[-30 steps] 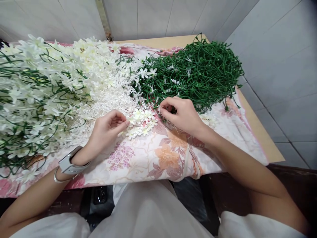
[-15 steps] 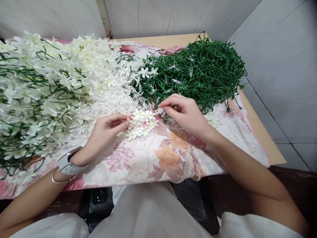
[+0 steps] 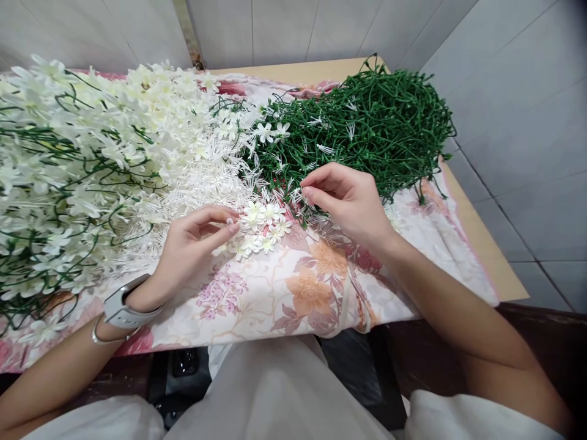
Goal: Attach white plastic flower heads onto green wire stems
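My left hand (image 3: pixel 197 241), with a watch (image 3: pixel 131 302) on its wrist, has thumb and forefinger drawn together at the left edge of a few loose white artificial flower heads (image 3: pixel 263 223). A tiny pale bit shows between those fingers, too small to name. My right hand (image 3: pixel 353 198) is in a pinch over the near edge of the green plastic stems (image 3: pixel 389 128). At its fingertips is a thin white stamen piece (image 3: pixel 297 195), partly hidden. A heap of white stamen pieces (image 3: pixel 202 177) lies beyond my left hand.
White artificial flowers on green stems (image 3: pixel 82 171) are piled high on the left. A floral cloth (image 3: pixel 270 299) covers much of the wooden board (image 3: pixel 499 269). Tiled walls (image 3: pixel 284 30) stand behind and to the right.
My right hand has risen slightly and shifted right, away from the flower heads. My left hand stays by them, its fingers a little more apart. The whole view has shifted slightly.
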`<state>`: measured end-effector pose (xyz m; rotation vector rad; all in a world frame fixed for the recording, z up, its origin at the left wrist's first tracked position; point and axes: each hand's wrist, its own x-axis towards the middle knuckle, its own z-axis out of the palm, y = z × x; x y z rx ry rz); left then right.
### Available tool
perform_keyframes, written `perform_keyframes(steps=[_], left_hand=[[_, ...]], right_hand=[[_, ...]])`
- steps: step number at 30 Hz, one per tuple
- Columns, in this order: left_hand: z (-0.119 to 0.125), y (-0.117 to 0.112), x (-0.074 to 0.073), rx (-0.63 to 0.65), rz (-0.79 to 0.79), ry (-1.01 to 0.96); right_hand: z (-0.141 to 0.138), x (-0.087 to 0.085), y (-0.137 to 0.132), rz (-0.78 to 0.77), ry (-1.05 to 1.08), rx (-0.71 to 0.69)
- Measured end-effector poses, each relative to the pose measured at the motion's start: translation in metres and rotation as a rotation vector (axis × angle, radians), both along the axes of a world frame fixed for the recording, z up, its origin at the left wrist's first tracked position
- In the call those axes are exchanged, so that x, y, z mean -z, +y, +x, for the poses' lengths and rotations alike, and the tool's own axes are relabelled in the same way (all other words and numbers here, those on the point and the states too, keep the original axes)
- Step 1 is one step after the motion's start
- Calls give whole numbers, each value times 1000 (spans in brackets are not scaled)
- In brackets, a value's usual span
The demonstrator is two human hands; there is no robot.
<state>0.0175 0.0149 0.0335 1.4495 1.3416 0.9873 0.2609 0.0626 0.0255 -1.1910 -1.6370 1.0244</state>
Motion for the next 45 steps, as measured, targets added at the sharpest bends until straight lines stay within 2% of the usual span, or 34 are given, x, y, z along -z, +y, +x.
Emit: perform_keyframes(steps=[5, 9, 11, 15, 17, 19, 22, 24, 27, 29, 31, 33, 35, 38, 40, 41, 43, 45], left_hand=[[1, 1, 1, 24, -14, 0], [0, 1, 2, 44, -13, -3], [0, 1, 3, 59, -7, -8], [-1, 0, 4, 75, -1, -13], [-2, 0, 5, 83, 6, -5], [-3, 0, 5, 95, 16, 1], [-3, -1, 4, 110, 26, 2], [-2, -1, 4, 115, 23, 4], [-1, -1, 5, 116, 9, -5], [0, -1, 6, 122, 2, -14], [0, -2, 6, 130, 3, -15], [0, -2, 6, 125, 1, -14], [0, -3, 5, 111, -10, -15], [2, -3, 4, 97, -28, -15], [2, -3, 3, 96, -16, -6], [2, -3, 3, 94, -3, 1], [1, -3, 2, 88, 27, 13], [0, -3, 1, 82, 47, 26]], right_hand=[[2, -6, 2, -90, 115, -24], [6, -11, 2, -137, -13, -145], [8, -10, 2, -53, -196, -181], [6, 3, 3, 376, -579, -116], [4, 12, 5, 500, -717, -158], [2, 19, 7, 544, -802, -181], [1, 21, 7, 546, -802, -165], [2, 14, 6, 528, -753, -168], [7, -7, 1, 464, -643, -162], [14, -25, -6, 418, -566, -104], [23, -40, -15, 407, -519, 22], [36, -44, -28, 413, -494, 177], [52, -35, -42, 392, -520, 338], [72, -4, -62, 269, -643, 530], [79, 14, -70, 229, -746, 605], [80, 19, -73, 256, -804, 622], [75, 19, -76, 380, -885, 626], [62, 8, -74, 536, -898, 541]])
